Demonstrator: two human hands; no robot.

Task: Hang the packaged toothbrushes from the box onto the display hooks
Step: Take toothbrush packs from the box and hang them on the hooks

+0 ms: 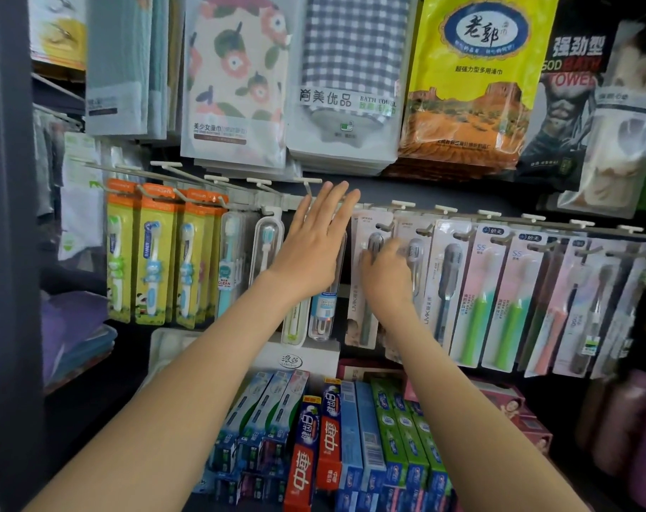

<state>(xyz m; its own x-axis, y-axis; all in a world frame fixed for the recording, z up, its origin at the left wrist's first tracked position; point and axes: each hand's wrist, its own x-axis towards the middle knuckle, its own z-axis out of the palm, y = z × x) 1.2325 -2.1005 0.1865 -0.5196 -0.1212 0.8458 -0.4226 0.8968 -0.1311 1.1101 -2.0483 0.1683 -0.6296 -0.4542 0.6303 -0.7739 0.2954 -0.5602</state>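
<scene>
Packaged toothbrushes hang in a row from the display hooks [447, 209] across the middle of the rack. My left hand [310, 249] is flat with straight fingers, laid over the clear-cased toothbrush packs [323, 315] near a hook tip. My right hand [386, 279] is blurred; its fingers curl on a pale pink toothbrush pack [362, 230] that hangs just right of the left hand. More pink packs with green handles [476, 290] hang to the right. Yellow-and-orange children's packs [155, 260] hang at the left.
Several bare hooks [173, 171] stick out above the children's packs. Bagged bath towels [347, 86] hang above the hook row. Toothpaste cartons [328, 437] fill the shelf below, behind a white box [306, 360]. Folded purple cloths [70, 327] lie at the left.
</scene>
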